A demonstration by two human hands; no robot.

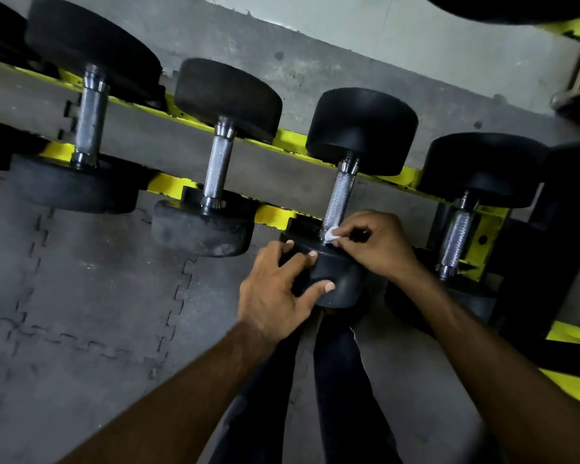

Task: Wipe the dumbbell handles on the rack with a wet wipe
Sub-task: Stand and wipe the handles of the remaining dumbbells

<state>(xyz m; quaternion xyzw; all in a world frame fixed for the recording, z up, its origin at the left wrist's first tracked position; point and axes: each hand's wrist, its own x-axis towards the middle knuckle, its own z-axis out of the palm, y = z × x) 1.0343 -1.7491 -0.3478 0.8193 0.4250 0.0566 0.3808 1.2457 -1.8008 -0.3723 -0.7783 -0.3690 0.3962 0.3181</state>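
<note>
The right grip [375, 242] pinches a small white wet wipe [330, 234] and holds it against the low end of a shiny dumbbell handle [338, 202], right where the handle meets the near black weight [340, 279]. The left grip [275, 296] rests on that same black weight with its fingers laid out straight over the edge, and it holds nothing. This dumbbell sits on the yellow rack [292, 142], between a left neighbour dumbbell [218, 169] and a right neighbour dumbbell [456, 236], above the grey floor mats [81, 296].
</note>
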